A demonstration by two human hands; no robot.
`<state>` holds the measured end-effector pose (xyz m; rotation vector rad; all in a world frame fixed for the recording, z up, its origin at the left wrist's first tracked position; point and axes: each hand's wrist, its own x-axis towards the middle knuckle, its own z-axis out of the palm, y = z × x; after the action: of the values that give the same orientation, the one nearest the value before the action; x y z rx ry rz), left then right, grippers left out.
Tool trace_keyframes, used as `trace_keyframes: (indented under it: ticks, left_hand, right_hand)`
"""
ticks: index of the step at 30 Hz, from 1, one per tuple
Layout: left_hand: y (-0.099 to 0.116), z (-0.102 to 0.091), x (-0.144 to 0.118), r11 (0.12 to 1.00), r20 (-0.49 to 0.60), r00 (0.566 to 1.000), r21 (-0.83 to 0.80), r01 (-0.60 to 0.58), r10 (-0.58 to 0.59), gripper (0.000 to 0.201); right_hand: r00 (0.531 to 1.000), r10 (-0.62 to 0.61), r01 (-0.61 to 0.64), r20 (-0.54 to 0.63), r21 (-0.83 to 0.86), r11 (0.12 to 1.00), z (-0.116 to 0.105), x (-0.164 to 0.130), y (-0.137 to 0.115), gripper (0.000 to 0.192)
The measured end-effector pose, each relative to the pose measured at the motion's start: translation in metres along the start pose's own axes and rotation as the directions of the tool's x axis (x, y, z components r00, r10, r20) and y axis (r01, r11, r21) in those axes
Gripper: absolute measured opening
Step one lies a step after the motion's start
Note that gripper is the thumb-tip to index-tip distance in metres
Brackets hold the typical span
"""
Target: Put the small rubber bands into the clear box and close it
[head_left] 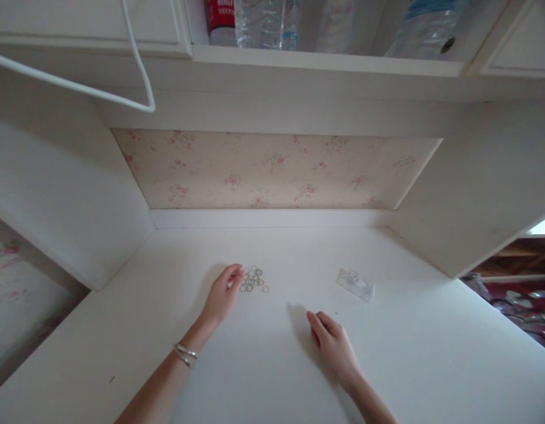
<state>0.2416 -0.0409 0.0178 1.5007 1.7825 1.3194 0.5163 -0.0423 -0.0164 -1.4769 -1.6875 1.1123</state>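
Spanning the whole lower view, one white tabletop (431, 353) carried everything. Above it, a shelf (325, 59) held about four bottles (266, 23). Two hands rested on the tabletop: the left hand (222, 295), with two bracelets (185, 354) on its wrist, lay with fingers loosely together, its fingertips touching the left edge of a cluster of roughly a dozen small rings (253, 279). The right hand (330, 341) lay loosely curled, holding nothing, well apart from the rings. One clear plastic case (355, 284) sat to the right.
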Motion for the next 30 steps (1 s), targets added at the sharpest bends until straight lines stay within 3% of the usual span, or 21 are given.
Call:
trace_keyframes:
  ticks: [2, 5, 8, 10, 12, 15, 18, 23, 28, 30]
  left_hand:
    - [0.004, -0.004, -0.019, 0.99, 0.054, 0.996, -0.118, 0.08, -0.074, 0.039]
    - [0.009, -0.005, -0.042, 0.98, 0.143, 0.982, -0.132, 0.146, -0.127, 0.037]
    - [0.015, -0.002, -0.055, 0.983, 0.22, 0.965, -0.078, 0.166, -0.145, 0.036]
    - [0.02, 0.0, -0.061, 0.985, 0.258, 0.956, -0.061, 0.162, -0.141, 0.037]
    - [0.025, 0.002, -0.066, 0.985, 0.29, 0.947, -0.065, 0.162, -0.137, 0.037]
    - [0.028, 0.005, -0.073, 0.982, 0.329, 0.934, -0.071, 0.174, -0.141, 0.037]
    - [0.028, 0.008, -0.079, 0.98, 0.348, 0.926, -0.075, 0.184, -0.148, 0.038]
    - [0.029, 0.012, -0.087, 0.967, 0.365, 0.916, -0.118, 0.224, -0.167, 0.038]
    - [0.03, 0.013, -0.09, 0.975, 0.371, 0.923, -0.145, 0.169, -0.105, 0.035]
    - [0.03, 0.012, -0.09, 0.98, 0.384, 0.921, -0.145, 0.135, -0.07, 0.032]
  right_hand:
    - [1.0, -0.015, 0.015, 0.025, -0.003, 1.0, -0.012, 0.007, -0.001, 0.046]
    - [0.983, -0.14, 0.115, -0.117, -0.197, 0.974, -0.043, 0.025, 0.004, 0.039]
    - [0.882, -0.383, 0.194, -0.276, -0.528, 0.827, -0.081, 0.048, 0.016, 0.036]
    - [0.844, -0.43, 0.112, -0.322, -0.677, 0.727, -0.103, 0.062, 0.027, 0.044]
    - [0.87, -0.377, 0.021, -0.317, -0.741, 0.671, -0.121, 0.074, 0.039, 0.06]
    - [0.934, -0.276, -0.005, -0.229, -0.778, 0.628, -0.135, 0.088, 0.058, 0.074]
    - [0.955, -0.253, 0.028, -0.156, -0.8, 0.6, -0.139, 0.097, 0.07, 0.076]
    - [0.962, -0.242, 0.07, -0.125, -0.746, 0.662, -0.133, 0.096, 0.066, 0.065]
    - [0.917, -0.359, 0.165, -0.175, -0.652, 0.74, -0.103, 0.064, 0.038, 0.056]
    - [0.904, -0.415, 0.281, -0.107, -0.582, 0.763, -0.083, 0.044, 0.023, 0.054]
